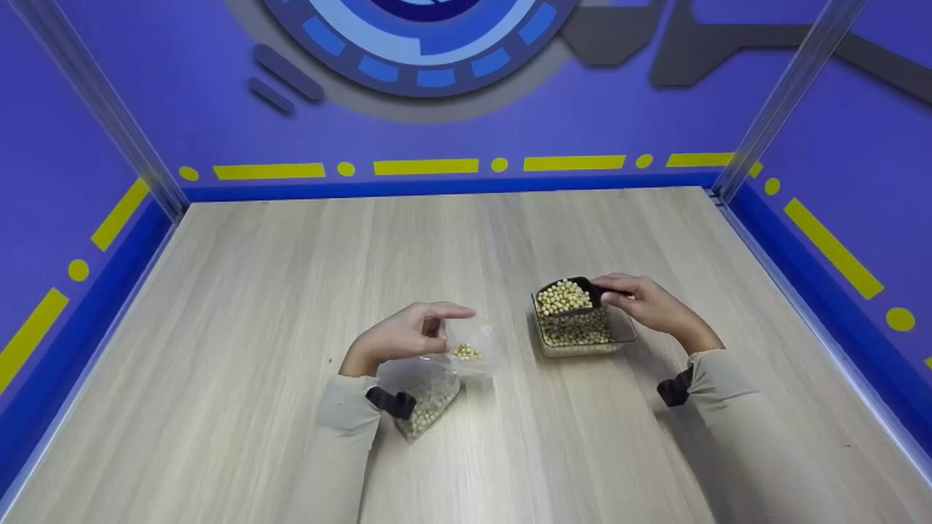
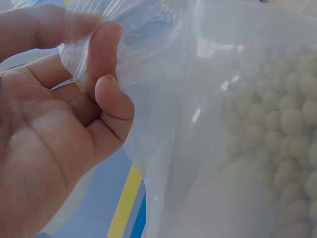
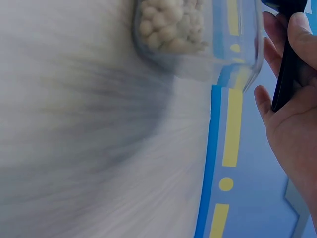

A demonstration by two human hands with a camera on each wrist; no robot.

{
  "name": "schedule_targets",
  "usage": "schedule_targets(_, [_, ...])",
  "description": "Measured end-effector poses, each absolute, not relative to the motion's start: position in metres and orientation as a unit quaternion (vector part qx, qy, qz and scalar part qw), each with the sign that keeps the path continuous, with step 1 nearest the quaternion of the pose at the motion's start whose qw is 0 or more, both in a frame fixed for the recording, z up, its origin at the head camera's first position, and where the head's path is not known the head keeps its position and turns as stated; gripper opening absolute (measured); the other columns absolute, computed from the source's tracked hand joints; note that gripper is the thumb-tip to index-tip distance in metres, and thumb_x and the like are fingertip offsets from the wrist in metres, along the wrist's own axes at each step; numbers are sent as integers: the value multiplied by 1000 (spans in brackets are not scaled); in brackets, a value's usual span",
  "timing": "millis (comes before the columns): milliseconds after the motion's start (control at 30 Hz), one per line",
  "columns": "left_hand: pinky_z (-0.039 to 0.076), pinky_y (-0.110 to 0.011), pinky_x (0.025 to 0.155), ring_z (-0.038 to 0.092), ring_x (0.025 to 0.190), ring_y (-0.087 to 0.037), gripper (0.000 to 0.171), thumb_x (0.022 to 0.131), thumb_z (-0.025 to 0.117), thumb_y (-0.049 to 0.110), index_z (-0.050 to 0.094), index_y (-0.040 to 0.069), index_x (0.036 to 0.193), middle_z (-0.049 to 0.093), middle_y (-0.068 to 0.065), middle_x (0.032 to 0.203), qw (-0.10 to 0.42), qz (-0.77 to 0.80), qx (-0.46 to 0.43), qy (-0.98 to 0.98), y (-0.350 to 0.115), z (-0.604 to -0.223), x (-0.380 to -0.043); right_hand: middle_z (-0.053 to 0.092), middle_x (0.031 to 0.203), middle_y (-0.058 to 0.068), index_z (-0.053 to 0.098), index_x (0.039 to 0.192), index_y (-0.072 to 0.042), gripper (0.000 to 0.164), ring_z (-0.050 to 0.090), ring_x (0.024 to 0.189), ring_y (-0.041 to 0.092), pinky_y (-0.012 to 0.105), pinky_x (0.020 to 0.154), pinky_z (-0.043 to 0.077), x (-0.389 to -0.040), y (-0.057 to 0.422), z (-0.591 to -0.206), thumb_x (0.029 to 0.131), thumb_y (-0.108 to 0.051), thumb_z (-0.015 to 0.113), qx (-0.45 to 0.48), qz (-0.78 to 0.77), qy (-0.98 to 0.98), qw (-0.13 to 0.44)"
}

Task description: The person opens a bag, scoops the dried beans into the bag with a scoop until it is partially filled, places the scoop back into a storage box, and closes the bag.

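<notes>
In the head view my left hand (image 1: 404, 335) holds a clear plastic bag (image 1: 429, 397) by its upper edge. Pale round soybeans (image 2: 290, 134) fill the lower part of the bag, and a few yellow ones show near its mouth. The left wrist view has the curled fingers (image 2: 111, 99) at the thin plastic. My right hand (image 1: 644, 302) grips the handle of a black scoop (image 3: 285, 74). Heaped with soybeans (image 1: 562, 297), the scoop is over a clear rectangular container (image 1: 625, 336) that also has soybeans in it. Its bowl is mostly out of the right wrist view.
Both the bag and the container are on a light wooden table (image 1: 291, 276), the bag left of the container. Blue panels (image 1: 437, 138) with yellow markings enclose the back and sides. Each wrist carries a small black device (image 1: 676, 387).
</notes>
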State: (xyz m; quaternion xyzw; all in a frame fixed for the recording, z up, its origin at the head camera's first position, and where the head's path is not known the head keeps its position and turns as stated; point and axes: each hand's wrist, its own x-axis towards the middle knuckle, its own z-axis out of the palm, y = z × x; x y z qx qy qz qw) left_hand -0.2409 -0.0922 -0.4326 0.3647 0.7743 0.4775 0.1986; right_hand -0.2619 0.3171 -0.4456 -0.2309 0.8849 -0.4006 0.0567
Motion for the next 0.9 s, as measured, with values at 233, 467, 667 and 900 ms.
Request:
schedule_targets(233, [35, -20, 60, 37, 64, -10, 55, 85, 55, -7, 49, -1, 139, 58, -25, 108, 199, 476, 365, 775, -92, -433, -241, 55, 134, 22, 58, 131, 0, 37, 49, 126, 38, 31, 99, 45, -264, 306, -440, 98, -15, 53, -241, -379, 892, 51])
schedule_targets(467, [36, -20, 61, 38, 65, -9, 55, 83, 54, -7, 49, -1, 138, 57, -25, 114, 197, 477, 363, 776, -92, -433, -241, 60, 128, 19, 61, 127, -1, 34, 56, 116, 17, 18, 89, 45, -265, 290, -435, 97, -13, 54, -257, -401, 878, 53])
schedule_targets(667, [36, -20, 61, 39, 66, -9, 55, 82, 55, -7, 50, -3, 137, 56, -25, 105, 191, 479, 364, 776, -92, -432, -240, 63, 123, 20, 63, 123, 1, 31, 57, 113, 19, 16, 89, 45, -266, 275, -433, 96, -10, 55, -278, -405, 870, 45])
schedule_targets(900, [37, -19, 60, 39, 64, -8, 56, 83, 54, -8, 50, 0, 138, 55, -27, 98, 203, 495, 351, 768, -92, -432, -240, 63, 123, 19, 63, 123, 2, 31, 57, 115, 17, 18, 93, 44, -267, 261, -435, 95, -8, 56, -313, -418, 851, 50])
